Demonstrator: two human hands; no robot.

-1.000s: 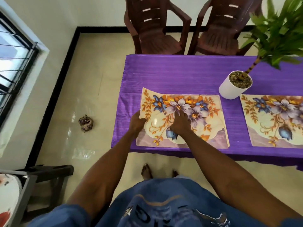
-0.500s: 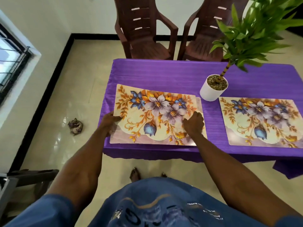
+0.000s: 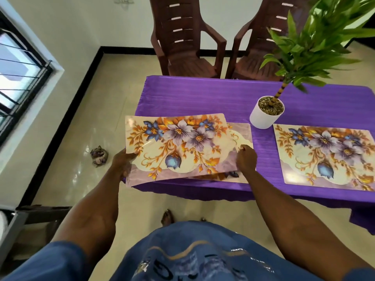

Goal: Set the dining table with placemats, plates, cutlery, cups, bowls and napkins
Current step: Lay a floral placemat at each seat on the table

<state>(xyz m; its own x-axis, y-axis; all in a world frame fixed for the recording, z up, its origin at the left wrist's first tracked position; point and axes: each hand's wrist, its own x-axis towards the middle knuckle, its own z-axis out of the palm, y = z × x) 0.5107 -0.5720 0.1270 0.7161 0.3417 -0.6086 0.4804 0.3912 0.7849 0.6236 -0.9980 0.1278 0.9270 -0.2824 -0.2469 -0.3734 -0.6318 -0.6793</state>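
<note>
Hands first: our left hand (image 3: 122,166) grips the left edge of the top placemat (image 3: 178,148), thumb on its upper face, fingers hidden beneath. Our right hand (image 3: 246,159) pinches the same mat at its right edge, fingers curled over the rim.

Top placemat: floral print, held tilted above the table (image 3: 203,98). Its left part overhangs the table's left end; its near-left corner is past the table's near edge.

Lower placemat (image 3: 242,138): same print, lying flat on the purple cloth directly under the held mat. We see only its right strip and a sliver along its near edge. We cannot tell whether the two mats touch.

Third placemat (image 3: 324,157): lies flat to the right, apart from the other two, near the table's front edge.

Plant pot (image 3: 265,114): white, upright, standing on the cloth between the lower and third placemats, just behind them. Its green leaves spread over the upper right.

Chairs (image 3: 186,37): two brown chairs stand side by side at the far side of the table.

Floor: a crumpled cloth (image 3: 99,156) lies left of the table.
</note>
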